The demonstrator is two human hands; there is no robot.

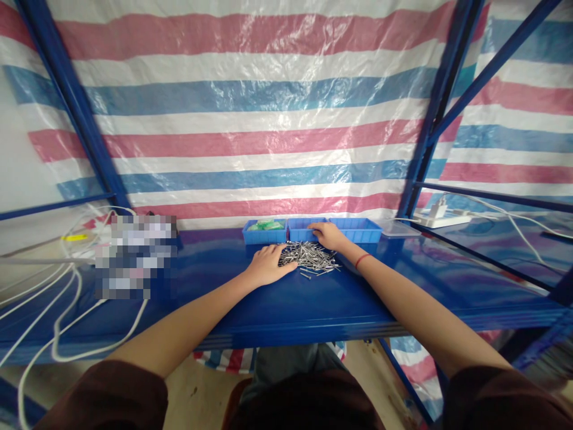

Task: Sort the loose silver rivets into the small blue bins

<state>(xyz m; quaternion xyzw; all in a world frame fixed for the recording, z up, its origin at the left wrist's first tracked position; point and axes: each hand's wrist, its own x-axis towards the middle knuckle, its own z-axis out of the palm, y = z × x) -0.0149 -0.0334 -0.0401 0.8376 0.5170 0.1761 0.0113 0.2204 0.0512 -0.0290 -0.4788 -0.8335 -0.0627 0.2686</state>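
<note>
A heap of loose silvery metal pins, like nails or screws (308, 257), lies on the blue table in front of me. My left hand (267, 266) rests against the left side of the heap, its fingers stretched out and holding nothing visible. My right hand (329, 235) is at the middle blue bin (298, 235), with bent fingers drawn together over its front wall. Whatever is between those fingertips is too small to make out. Adjoining bins stand on both sides: the left bin (265, 239) contains green-and-clear packets (266, 224), and the right bin (358, 232) shows dividers.
White cables (78, 286) and a blurred-out patch (138, 257) cover the left part of the table (215, 310). At the right are a clear lid (398, 228) and a power strip (443, 220). Blue metal posts (432, 113) and striped sheeting (259, 95) enclose the back.
</note>
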